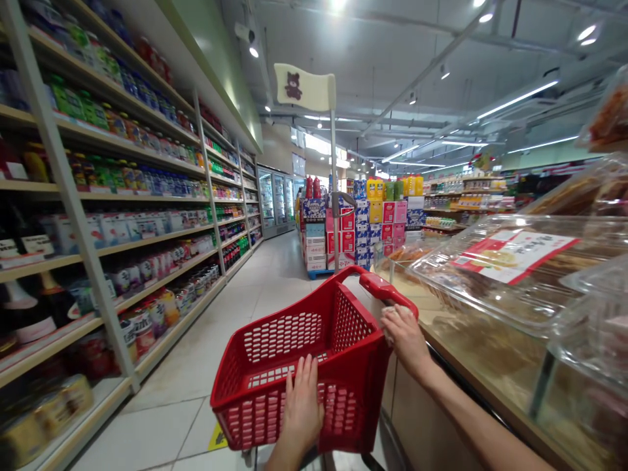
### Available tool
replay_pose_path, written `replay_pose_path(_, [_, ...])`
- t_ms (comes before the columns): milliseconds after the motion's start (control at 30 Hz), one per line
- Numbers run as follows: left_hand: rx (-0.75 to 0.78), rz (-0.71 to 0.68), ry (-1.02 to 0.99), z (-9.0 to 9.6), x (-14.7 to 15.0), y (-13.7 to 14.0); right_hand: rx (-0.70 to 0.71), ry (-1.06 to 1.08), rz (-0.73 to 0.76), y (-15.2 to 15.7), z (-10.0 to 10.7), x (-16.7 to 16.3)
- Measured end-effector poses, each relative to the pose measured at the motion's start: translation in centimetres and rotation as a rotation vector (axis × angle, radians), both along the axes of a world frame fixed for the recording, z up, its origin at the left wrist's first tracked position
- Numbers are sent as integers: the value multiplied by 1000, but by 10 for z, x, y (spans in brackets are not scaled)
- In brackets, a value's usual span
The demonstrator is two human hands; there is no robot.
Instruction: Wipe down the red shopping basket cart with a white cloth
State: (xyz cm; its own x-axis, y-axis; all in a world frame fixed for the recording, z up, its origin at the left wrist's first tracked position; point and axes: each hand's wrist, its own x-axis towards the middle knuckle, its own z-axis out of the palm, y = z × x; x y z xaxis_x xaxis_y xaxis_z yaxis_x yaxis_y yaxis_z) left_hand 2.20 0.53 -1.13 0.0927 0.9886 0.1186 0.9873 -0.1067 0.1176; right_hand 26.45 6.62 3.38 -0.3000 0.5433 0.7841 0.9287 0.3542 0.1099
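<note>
In the middle of the head view stands a red plastic shopping cart [299, 373], turned sideways on the tiled floor. Nothing shows inside its basket, though part of the bottom is hidden. My left hand [303, 405] lies against the near basket wall, fingers stretched up toward the rim. At the cart's right end, my right hand [405, 333] is closed around the red handle [377, 286]. A little white shows by its fingers; I cannot make out what it is. A pole rises behind the cart with a cream flag [305, 88] bearing a brown bear.
Drink shelves [137, 190] line the left side. Close on the right is a counter [466, 353] with clear plastic food boxes [510, 261]. Stacked drink cartons [343, 232] stand ahead. Pale floor [250, 291] runs between shelves and cartons toward glass-door fridges [277, 196].
</note>
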Motion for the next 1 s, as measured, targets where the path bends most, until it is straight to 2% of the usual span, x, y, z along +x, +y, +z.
replay_pose_path(133, [34,-40,4,-5,-4,0,-37,-101,270,-10,-16,-29])
replay_pose_path(167, [50,-46,7,-7,-6,1,-49,-114,295,-11,-16,-31])
replay_pose_path(200, [67,-49,9,-9,-8,1,-56,-105,275,-12,-14,-29])
replay_pose_path(333, [119,-50,19,-16,-13,-2,-37,25,43,-8,-5,-14])
replay_pose_path(500, [131,-47,52,-16,-13,-5,-112,-96,252,-15,-18,-36])
replay_pose_path(567, [136,-50,52,-16,-12,-5,-137,-97,218,-16,-16,-36])
replay_pose_path(700, [143,-63,26,-19,-12,-6,-127,17,12,-16,-8,-23])
replay_pose_path(767, [137,-63,22,-21,-11,-6,-114,14,56,-18,-12,-29])
replay_pose_path(900, [153,-68,22,-23,-13,-6,-116,-76,263,-18,-19,-37])
replay_pose_path(1000, [151,-66,34,-23,-13,-6,-65,15,158,-10,-12,-24])
